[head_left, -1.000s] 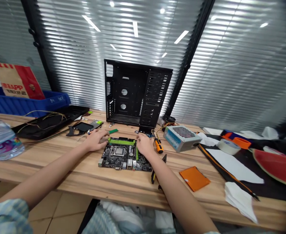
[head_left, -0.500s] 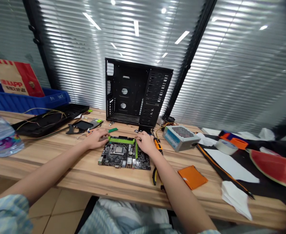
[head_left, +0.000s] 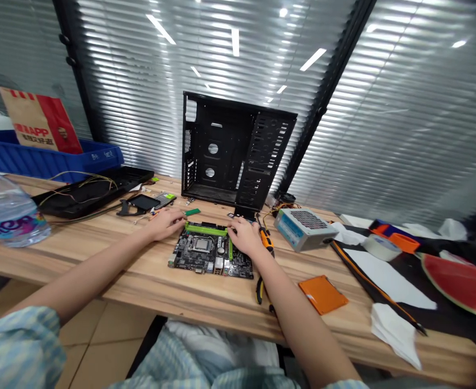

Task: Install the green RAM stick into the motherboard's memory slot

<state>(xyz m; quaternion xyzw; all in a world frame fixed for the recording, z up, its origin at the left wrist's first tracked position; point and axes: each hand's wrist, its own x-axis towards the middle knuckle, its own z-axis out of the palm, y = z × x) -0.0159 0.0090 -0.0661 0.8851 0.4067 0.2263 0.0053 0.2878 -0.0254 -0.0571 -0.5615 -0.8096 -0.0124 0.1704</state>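
Observation:
A black motherboard lies flat on the wooden desk in front of me, a silver processor and lime-green memory slots on it. My left hand is closed at the board's far left corner, fingertips at the slot's end. On the far right part of the board, my right hand is closed with bent fingers by the slots' ends, hiding that corner. Just beyond the left fingers is a small green circuit stick. An orange-and-black screwdriver lies right of my right hand.
Behind the board stands an open black computer case. A power supply and an orange plate lie to the right, with watermelon beyond. On the left are a water bottle, a blue bin and a black panel.
The whole view has shifted slightly, with things appearing a little further right. Both hands stay at the far corners of the motherboard.

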